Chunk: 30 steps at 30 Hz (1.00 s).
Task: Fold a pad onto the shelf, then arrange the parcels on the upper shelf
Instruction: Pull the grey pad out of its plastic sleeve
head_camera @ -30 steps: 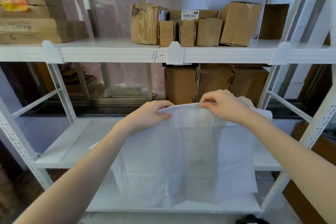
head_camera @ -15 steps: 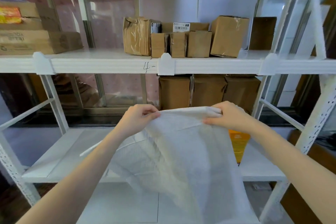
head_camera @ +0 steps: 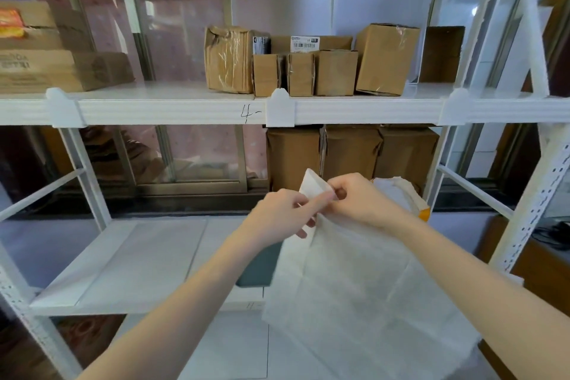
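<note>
A thin white pad point(head_camera: 357, 287) hangs folded lengthwise in front of the lower shelf point(head_camera: 138, 259). My left hand point(head_camera: 283, 213) and my right hand point(head_camera: 361, 197) meet at its top edge, both pinching the doubled corners together. Several brown cardboard parcels point(head_camera: 308, 65) stand in a cluster on the upper shelf point(head_camera: 172, 111), right of its middle. A grey flat object point(head_camera: 259, 265) lies on the lower shelf, partly hidden by my left forearm and the pad.
Stacked flat cartons point(head_camera: 46, 68) sit at the upper shelf's left end. Three tall brown boxes point(head_camera: 351, 154) stand behind the lower shelf. A white bag with an orange item point(head_camera: 410, 194) lies right of my hands. White slanted rack posts point(head_camera: 530, 200) frame the right side.
My hands have come together, bringing the pad's two top corners into one fold; the pad now hangs narrower and further right. The view has tilted up slightly.
</note>
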Available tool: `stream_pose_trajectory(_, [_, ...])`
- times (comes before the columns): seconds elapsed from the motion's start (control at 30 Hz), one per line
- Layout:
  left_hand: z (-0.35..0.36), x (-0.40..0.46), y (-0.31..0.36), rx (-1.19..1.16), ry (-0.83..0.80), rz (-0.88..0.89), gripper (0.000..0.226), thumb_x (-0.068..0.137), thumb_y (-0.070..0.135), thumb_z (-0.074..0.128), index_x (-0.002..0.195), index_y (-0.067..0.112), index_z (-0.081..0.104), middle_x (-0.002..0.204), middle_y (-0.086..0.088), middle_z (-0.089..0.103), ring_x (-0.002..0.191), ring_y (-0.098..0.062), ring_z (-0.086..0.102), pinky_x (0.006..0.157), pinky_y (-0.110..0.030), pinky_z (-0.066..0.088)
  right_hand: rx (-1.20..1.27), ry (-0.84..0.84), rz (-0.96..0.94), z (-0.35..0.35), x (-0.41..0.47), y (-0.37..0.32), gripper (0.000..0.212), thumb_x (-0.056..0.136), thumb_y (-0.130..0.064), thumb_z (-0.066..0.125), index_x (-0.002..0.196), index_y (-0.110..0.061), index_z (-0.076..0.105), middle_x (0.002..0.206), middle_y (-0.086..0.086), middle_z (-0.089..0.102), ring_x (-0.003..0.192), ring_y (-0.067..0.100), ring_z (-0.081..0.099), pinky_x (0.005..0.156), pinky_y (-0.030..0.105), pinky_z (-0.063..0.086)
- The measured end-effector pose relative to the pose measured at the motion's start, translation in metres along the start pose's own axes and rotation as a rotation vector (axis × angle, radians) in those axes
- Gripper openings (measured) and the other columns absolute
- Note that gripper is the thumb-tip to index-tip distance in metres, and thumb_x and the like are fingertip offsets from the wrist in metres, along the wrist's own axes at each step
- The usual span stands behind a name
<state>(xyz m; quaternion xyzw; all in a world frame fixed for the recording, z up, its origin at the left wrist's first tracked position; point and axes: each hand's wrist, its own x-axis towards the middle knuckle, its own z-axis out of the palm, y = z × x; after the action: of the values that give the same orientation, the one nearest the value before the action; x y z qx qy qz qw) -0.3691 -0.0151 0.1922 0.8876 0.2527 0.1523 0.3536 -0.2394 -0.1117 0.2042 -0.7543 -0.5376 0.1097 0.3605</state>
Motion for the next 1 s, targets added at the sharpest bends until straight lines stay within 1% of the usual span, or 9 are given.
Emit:
stream_pose_trajectory(0.1, [0.008,0.004,0.004,-0.16,-0.024,-0.04,0.049,0.086,0.058,0.053,0.083,0.012,0.069,0.084,0.007,0.073,0.064,-0.009,0.072,0.071,-0.028,0.056,-0.031,-0.017,0.013,0.009,0.0,-0.003,0.019,0.077,-0.016,0.061,0.073,0.002,0.061,0.061,0.004,0.048,0.059,0.011,0.036,0.053,0.025,0.031])
stream_pose_trajectory(0.2, [0.009,0.006,0.001,-0.299,-0.018,-0.069,0.04,0.09,0.044,0.057,0.091,0.006,0.07,0.079,0.003,0.07,0.065,-0.01,0.072,0.063,-0.021,0.055,-0.035,-0.021,0.028,0.014,-0.002,-0.004,0.031,0.081,-0.027,0.062,0.069,0.001,0.057,0.057,0.0,0.043,0.055,0.009,0.032,0.049,0.021,0.028])
stream_pose_trajectory(0.4, [-0.007,0.013,-0.015,-0.203,0.031,-0.053,0.032,0.089,0.038,0.06,0.083,0.008,0.071,0.084,-0.006,0.076,0.077,-0.012,0.073,0.073,-0.026,0.059,-0.095,-0.019,0.058,0.003,0.003,0.005,0.047,0.071,-0.053,0.07,0.063,-0.013,0.048,0.059,-0.001,0.037,0.057,0.013,0.036,0.055,0.03,0.025])
stream_pose_trajectory(0.47, [-0.018,0.013,-0.024,-0.095,0.037,-0.023,0.031,0.084,0.037,0.068,0.077,0.007,0.072,0.075,-0.002,0.074,0.072,-0.011,0.072,0.071,-0.023,0.058,-0.115,-0.04,0.09,-0.005,0.003,0.01,0.046,0.069,-0.052,0.072,0.065,-0.011,0.052,0.06,-0.002,0.042,0.058,0.013,0.039,0.056,0.028,0.028])
stream_pose_trajectory(0.57, [-0.031,0.014,-0.036,0.151,0.045,0.016,0.019,0.078,0.026,0.076,0.066,0.016,0.066,0.062,0.006,0.064,0.061,-0.009,0.062,0.056,-0.014,0.048,-0.218,-0.15,0.119,-0.02,0.003,0.016,0.026,0.068,-0.04,0.078,0.079,-0.019,0.067,0.069,-0.01,0.058,0.063,0.006,0.051,0.058,0.02,0.035])
stream_pose_trajectory(0.63, [-0.032,0.017,-0.042,0.279,0.071,0.043,0.014,0.081,0.015,0.072,0.071,0.02,0.064,0.069,0.007,0.063,0.068,-0.009,0.061,0.062,-0.016,0.048,-0.297,-0.205,0.107,-0.022,0.004,0.017,0.014,0.072,-0.031,0.076,0.083,-0.024,0.069,0.075,-0.01,0.063,0.069,0.008,0.056,0.059,0.018,0.038])
stream_pose_trajectory(0.73, [-0.032,0.021,-0.047,0.412,0.115,0.071,0.015,0.085,0.006,0.061,0.084,0.021,0.065,0.083,0.003,0.067,0.078,-0.014,0.063,0.073,-0.025,0.053,-0.38,-0.184,0.084,-0.019,0.009,0.014,0.008,0.079,-0.018,0.068,0.085,-0.019,0.074,0.076,-0.001,0.066,0.07,0.013,0.056,0.064,0.026,0.042])
stream_pose_trajectory(0.87, [-0.034,0.023,-0.044,0.684,0.192,0.087,0.023,0.089,0.005,0.049,0.091,0.02,0.066,0.102,-0.004,0.06,0.092,-0.023,0.055,0.073,-0.032,0.046,-0.375,-0.139,0.069,-0.017,0.013,0.008,0.03,0.084,-0.019,0.064,0.058,-0.033,0.061,0.059,-0.009,0.052,0.058,0.007,0.046,0.057,0.024,0.034])
stream_pose_trajectory(1.0, [-0.032,0.029,-0.039,0.984,0.337,0.122,0.025,0.09,0.008,0.053,0.11,0.017,0.066,0.116,-0.006,0.055,0.113,-0.025,0.047,0.092,-0.036,0.04,-0.36,-0.225,0.033,-0.015,0.017,0.005,0.02,0.089,-0.012,0.057,0.071,-0.017,0.067,0.074,-0.001,0.058,0.073,0.014,0.053,0.063,0.024,0.037])
